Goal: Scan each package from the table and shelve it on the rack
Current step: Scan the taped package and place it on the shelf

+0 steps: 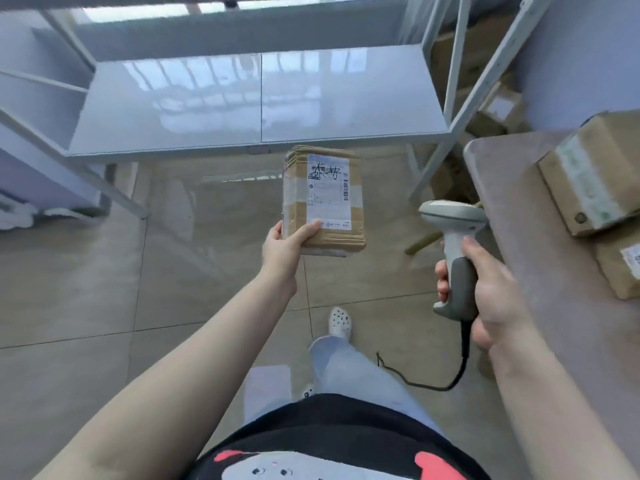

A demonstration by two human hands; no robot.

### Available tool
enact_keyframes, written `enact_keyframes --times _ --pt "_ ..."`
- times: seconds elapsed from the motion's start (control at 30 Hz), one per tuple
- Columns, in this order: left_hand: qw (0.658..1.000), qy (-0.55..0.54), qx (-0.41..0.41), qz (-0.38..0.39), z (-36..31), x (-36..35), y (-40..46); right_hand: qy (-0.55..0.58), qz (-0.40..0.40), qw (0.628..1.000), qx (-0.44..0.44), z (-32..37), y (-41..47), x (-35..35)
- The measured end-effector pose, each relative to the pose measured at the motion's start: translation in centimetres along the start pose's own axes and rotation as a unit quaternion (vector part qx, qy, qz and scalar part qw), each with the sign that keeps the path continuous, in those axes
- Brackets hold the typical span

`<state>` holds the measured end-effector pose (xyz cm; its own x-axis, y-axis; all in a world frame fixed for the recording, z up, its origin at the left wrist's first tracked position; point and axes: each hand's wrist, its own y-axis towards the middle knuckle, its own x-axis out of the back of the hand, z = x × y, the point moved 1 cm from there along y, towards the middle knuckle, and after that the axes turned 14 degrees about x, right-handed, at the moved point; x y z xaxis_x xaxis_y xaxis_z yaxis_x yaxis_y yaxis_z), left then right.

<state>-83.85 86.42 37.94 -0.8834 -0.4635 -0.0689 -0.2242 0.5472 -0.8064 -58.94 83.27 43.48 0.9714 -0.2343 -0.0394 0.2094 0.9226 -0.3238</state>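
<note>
our left hand point(282, 245) gripped a package point(323, 199) by its near corner, label up, before the rack point(259, 105); our right hand point(485, 289) clutched the scanner point(453, 244), which needed aiming squarely at the barcode point(345, 190).

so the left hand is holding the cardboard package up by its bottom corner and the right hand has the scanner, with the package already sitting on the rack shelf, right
Not quite. The package is not on the rack shelf; the head view shows it held in the air in front of the shelf, over the floor. The rest stands: the left hand grips its bottom corner, and the right hand holds the scanner.
</note>
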Motion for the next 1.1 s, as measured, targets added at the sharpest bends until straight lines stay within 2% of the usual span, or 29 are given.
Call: enact_keyframes --times 0.2,0.4,0.53,0.77,1.1 --pt "0.996 -0.045 -0.068 -0.03 -9.1 -0.1 3.1 0.017 0.105 0.994 0.0 4.6 8.4 -6.4" --pt "0.987 -0.13 -0.096 -0.004 -17.1 -0.7 4.9 0.008 0.16 0.987 0.026 10.0 14.9 -11.7" --pt "0.981 -0.143 -0.128 0.008 -22.9 -0.8 5.9 0.021 0.162 0.986 0.026 13.0 18.1 -15.0" --pt "0.98 -0.09 -0.17 0.048 -34.6 -0.5 8.9 0.03 0.151 0.985 0.081 16.2 22.7 -22.6" --pt "0.987 -0.008 -0.148 0.056 -49.8 0.9 15.2 0.061 0.111 0.986 0.108 19.8 29.3 -34.0"
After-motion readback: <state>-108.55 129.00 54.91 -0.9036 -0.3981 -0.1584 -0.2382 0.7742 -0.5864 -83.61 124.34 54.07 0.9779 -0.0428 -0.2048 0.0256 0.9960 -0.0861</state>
